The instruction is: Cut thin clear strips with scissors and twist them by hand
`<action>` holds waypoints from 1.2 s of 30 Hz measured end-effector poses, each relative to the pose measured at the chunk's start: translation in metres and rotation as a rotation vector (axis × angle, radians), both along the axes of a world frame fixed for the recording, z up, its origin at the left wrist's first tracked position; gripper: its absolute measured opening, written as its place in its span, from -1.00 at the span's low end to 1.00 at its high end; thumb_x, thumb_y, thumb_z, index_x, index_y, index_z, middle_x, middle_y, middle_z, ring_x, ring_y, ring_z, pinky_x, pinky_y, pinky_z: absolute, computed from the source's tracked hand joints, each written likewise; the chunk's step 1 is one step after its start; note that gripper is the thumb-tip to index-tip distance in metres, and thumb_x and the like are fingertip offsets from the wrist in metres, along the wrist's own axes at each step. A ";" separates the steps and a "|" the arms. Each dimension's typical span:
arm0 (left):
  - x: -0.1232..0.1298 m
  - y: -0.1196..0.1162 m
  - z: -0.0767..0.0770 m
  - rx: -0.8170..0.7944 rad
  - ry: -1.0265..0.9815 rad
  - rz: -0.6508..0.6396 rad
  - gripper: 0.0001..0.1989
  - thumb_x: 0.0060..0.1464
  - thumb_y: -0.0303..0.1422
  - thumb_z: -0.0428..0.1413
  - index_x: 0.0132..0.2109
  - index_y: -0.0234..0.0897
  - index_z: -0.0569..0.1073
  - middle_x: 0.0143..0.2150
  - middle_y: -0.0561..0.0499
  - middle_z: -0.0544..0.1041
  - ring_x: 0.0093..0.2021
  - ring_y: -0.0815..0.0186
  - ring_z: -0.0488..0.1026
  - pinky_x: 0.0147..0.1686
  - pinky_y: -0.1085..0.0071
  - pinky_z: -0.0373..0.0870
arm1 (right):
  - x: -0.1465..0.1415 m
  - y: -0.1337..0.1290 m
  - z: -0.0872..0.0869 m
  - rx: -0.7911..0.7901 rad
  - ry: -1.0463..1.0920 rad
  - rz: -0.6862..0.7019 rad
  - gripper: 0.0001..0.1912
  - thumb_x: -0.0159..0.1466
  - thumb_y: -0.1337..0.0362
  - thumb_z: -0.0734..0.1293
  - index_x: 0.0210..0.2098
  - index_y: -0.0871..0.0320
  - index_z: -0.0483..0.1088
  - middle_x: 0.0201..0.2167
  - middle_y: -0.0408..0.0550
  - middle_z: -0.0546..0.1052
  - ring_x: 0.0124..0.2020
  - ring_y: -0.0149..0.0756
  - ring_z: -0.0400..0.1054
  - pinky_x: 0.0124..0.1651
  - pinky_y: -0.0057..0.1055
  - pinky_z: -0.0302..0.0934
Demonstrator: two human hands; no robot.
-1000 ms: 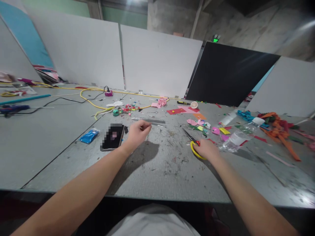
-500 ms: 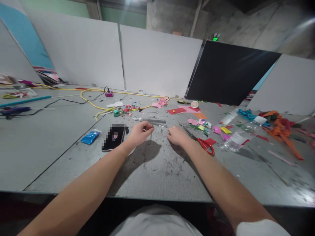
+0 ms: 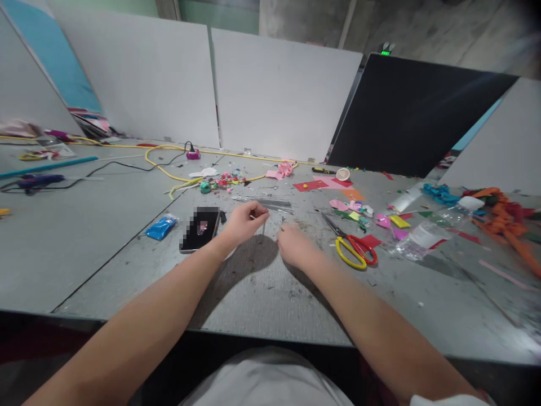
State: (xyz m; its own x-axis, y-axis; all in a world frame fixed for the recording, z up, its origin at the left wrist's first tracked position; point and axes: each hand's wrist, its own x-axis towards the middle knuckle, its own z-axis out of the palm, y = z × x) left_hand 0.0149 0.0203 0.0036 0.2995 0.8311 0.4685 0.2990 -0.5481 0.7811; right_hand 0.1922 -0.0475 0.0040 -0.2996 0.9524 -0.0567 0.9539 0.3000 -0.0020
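Observation:
Thumb and fingertips of my left hand are pinched together above the table; a thin line shows just below them, too fine to name. Close on the other side, my right hand has its fingers curled together, slightly blurred, and whatever they hold is hidden. Just beyond both hands lies a bundle of thin grey wires. Scissors with red and yellow handles rest to the right of my right hand. Left of my left wrist are a phone and a blue packet.
A clear plastic bottle stands at the right, near orange strips. Coloured scraps, a red sheet and a cutter knife lie further back. A yellow cable runs along the white panels.
My right hand has moved left, away from the scissors and closer to my left hand. The scissors' yellow handle is now uncovered. The view has shifted slightly.

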 end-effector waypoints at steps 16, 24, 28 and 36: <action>0.001 -0.003 0.002 -0.039 -0.021 -0.014 -0.77 0.08 -0.23 0.22 -0.42 -0.23 0.40 -0.37 0.03 0.54 -0.36 0.32 0.42 -0.32 0.36 0.39 | 0.081 0.051 -0.016 -0.139 0.526 0.219 -0.08 0.09 0.13 0.63 0.37 0.17 0.32 0.38 0.19 0.36 0.38 -0.13 0.24 0.38 -0.27 0.11; 0.001 -0.003 0.003 -0.045 -0.016 -0.009 -0.74 0.07 -0.18 0.23 -0.41 -0.24 0.40 -0.37 0.03 0.54 -0.36 0.32 0.42 -0.31 0.37 0.40 | 0.074 0.068 -0.034 -0.133 0.576 0.330 0.15 -0.12 -0.07 0.70 0.39 0.11 0.35 0.41 0.19 0.33 0.45 0.14 0.11 0.49 0.06 0.00; 0.001 -0.004 0.003 -0.047 -0.026 -0.017 -0.74 0.07 -0.17 0.23 -0.41 -0.24 0.41 -0.37 0.03 0.55 -0.36 0.32 0.42 -0.31 0.37 0.40 | 0.075 0.072 -0.044 -0.112 0.595 0.358 0.12 -0.07 -0.15 0.66 0.39 0.07 0.34 0.42 0.16 0.32 0.46 0.15 0.10 0.49 0.12 0.02; 0.000 -0.003 0.003 -0.049 -0.021 -0.005 -0.74 0.07 -0.17 0.24 -0.41 -0.23 0.41 -0.36 0.02 0.54 -0.35 0.31 0.44 -0.29 0.34 0.41 | 0.075 0.071 -0.050 -0.061 0.610 0.411 0.03 -0.01 -0.15 0.64 0.36 0.07 0.37 0.37 0.18 0.37 0.42 0.12 0.17 0.47 0.13 0.08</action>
